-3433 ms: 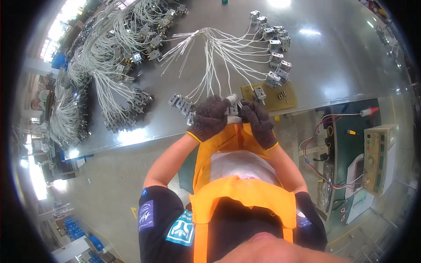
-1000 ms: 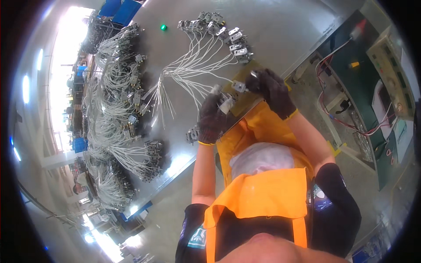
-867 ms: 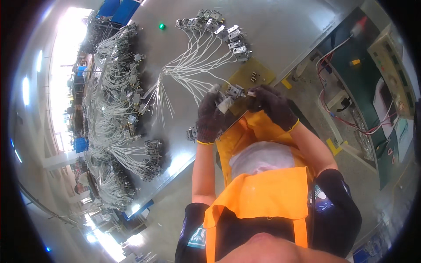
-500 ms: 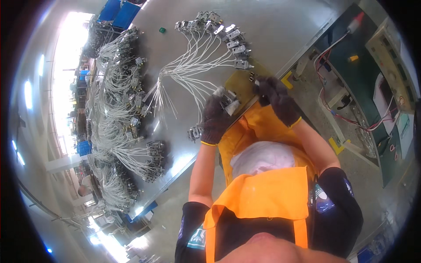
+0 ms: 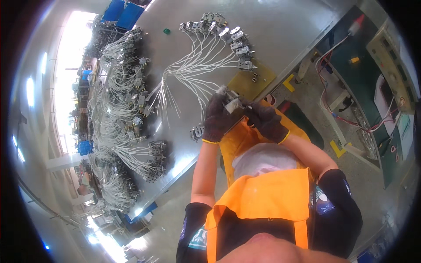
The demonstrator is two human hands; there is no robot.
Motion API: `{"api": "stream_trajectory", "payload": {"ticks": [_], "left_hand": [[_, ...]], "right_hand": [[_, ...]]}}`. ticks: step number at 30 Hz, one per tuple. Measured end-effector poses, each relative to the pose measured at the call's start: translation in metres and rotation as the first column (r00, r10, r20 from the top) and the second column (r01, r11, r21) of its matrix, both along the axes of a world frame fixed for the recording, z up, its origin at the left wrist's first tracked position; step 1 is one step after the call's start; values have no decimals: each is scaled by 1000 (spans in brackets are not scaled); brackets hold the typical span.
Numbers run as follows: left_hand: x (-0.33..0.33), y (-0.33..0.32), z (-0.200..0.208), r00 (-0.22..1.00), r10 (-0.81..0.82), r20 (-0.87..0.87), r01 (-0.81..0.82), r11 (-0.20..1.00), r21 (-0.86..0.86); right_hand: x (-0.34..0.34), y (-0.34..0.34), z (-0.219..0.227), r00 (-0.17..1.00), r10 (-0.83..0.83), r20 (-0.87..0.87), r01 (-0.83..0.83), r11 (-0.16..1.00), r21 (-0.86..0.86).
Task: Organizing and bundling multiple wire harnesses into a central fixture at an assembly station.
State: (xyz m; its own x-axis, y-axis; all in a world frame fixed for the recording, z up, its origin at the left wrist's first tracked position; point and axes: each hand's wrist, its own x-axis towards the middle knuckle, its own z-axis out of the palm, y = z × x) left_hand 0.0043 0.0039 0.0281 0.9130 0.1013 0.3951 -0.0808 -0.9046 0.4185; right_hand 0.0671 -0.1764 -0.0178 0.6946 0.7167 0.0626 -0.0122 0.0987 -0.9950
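Observation:
Both hands wear dark knitted gloves with yellow cuffs. My left hand (image 5: 215, 119) is closed around a silver metal part (image 5: 232, 105), held over the table's near edge. My right hand (image 5: 266, 121) is beside it, fingers drawn together at the part's right side; what they pinch, if anything, is hidden. White wires (image 5: 184, 70) fan out from a gathered bundle on the table, with several like metal parts (image 5: 239, 46) at their ends in an arc. One more metal part (image 5: 196, 132) lies left of my left hand. Small metal pieces (image 5: 254, 77) lie on a yellow mat (image 5: 263, 76).
Heaps of wired metal parts (image 5: 118, 114) cover the left side of the metal table (image 5: 280, 26). A small green object (image 5: 166, 31) lies near the far side. To the right stand a dark green surface (image 5: 346, 83) with red and white cables and scissors (image 5: 393, 151).
My right hand has moved left and toward me, from the yellow mat to the metal part in my left hand. The mat and its small pieces are now uncovered. My left hand has barely moved.

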Motion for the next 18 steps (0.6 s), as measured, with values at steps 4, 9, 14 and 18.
{"api": "stream_trajectory", "payload": {"ticks": [4,9,14,18], "left_hand": [[-4,0,4,1000,12,6,-12,1000,-23],[-1,0,-6,996,31,84,-35,998,49],[8,2,-7,998,35,51,-33,998,-48],[12,-9,-3,987,55,-152,-112,912,-395]], "right_hand": [[-5,8,-22,870,-130,475,91,990,104],[4,7,-9,745,-110,658,173,984,-31],[2,13,2,938,-98,333,93,995,29],[0,14,17,883,-29,-469,161,956,244]]}}
